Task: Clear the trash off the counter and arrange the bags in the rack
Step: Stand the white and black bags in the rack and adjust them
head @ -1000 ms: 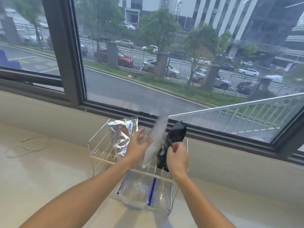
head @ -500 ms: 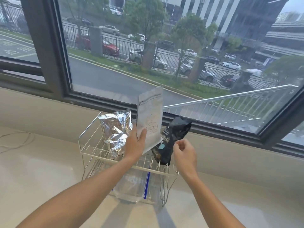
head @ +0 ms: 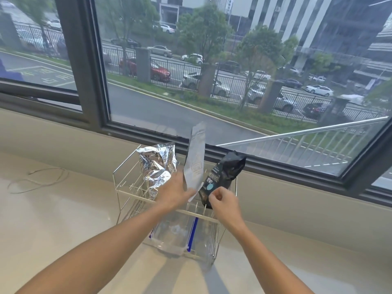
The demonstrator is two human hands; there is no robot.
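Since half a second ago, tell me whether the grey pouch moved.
Yes. The grey pouch in the left hand turned edge-on and leans closer to the black bag in the rack.

Soft, overcast daylight comes in through the big window (head: 212, 71) and lights the scene evenly, bright but without harsh glare. The pale tabletop (head: 63, 219) shows faint shadow stripes running toward the camera below the wire rack (head: 123, 183). The crinkled foil bag (head: 157, 166) throws small highlights. The grey pouch (head: 195, 160) is slightly smeared by motion. Window frames bow at the edges from the wide lens.
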